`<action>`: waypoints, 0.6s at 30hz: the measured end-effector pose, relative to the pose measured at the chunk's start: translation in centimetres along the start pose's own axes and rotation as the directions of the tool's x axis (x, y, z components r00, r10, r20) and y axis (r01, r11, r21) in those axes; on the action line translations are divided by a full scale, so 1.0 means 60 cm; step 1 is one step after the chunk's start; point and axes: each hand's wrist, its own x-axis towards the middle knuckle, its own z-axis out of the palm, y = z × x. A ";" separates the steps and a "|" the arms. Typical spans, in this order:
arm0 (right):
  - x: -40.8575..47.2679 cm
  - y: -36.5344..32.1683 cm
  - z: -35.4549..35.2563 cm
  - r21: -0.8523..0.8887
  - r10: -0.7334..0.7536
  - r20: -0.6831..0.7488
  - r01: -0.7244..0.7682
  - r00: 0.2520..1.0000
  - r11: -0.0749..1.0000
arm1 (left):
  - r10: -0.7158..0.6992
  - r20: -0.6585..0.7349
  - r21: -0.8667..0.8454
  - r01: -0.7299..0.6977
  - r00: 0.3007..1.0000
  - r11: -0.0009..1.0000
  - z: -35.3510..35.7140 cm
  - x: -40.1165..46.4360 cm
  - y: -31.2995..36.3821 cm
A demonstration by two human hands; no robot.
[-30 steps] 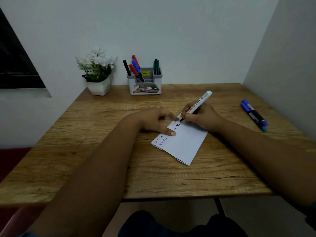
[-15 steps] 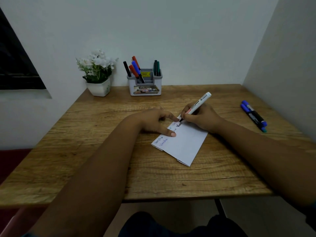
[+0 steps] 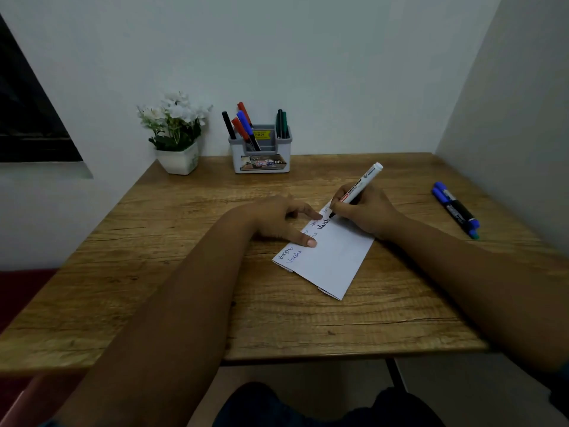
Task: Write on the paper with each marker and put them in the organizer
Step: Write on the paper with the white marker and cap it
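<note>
Hands (image 3: 365,211) write on paper (image 3: 335,257); spare markers (image 3: 455,209) lie rightward, organizer (image 3: 261,155) behind.

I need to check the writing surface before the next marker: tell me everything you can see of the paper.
The paper is a white sheet, folded into a long strip, with folded edges showing at its near corner. It lies flat and slanted on the wooden table. Thin handwritten words run along its left edge, and a bolder black word sits at the far end. The left hand presses its left edge with straight fingers. The right hand holds the white marker, whose tip touches the paper.
</note>
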 end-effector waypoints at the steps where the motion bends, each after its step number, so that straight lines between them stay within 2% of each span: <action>1: 0.000 -0.001 0.001 -0.008 0.001 0.008 -0.001 1.000 1.000 | 0.000 0.002 0.004 0.000 1.000 1.000 0.000 0.000 0.000; 12: 0.001 -0.003 0.002 -0.028 0.045 -0.002 -0.045 0.999 0.999 | 0.001 0.007 -0.007 -0.001 1.000 1.000 -0.002 0.000 0.002; 14: 0.002 -0.002 0.000 0.143 0.087 -0.056 -0.078 0.995 0.987 | -0.004 0.005 -0.010 0.004 1.000 1.000 0.000 -0.001 0.000; 16: 0.001 -0.007 -0.006 0.418 0.136 -0.104 -0.081 0.985 0.905 | -0.001 -0.038 -0.035 0.000 0.999 0.999 0.003 -0.002 -0.004; 18: -0.001 -0.014 -0.016 0.587 0.168 -0.100 -0.078 0.981 0.806 | -0.033 -0.134 -0.189 0.007 0.990 0.982 0.002 -0.004 -0.007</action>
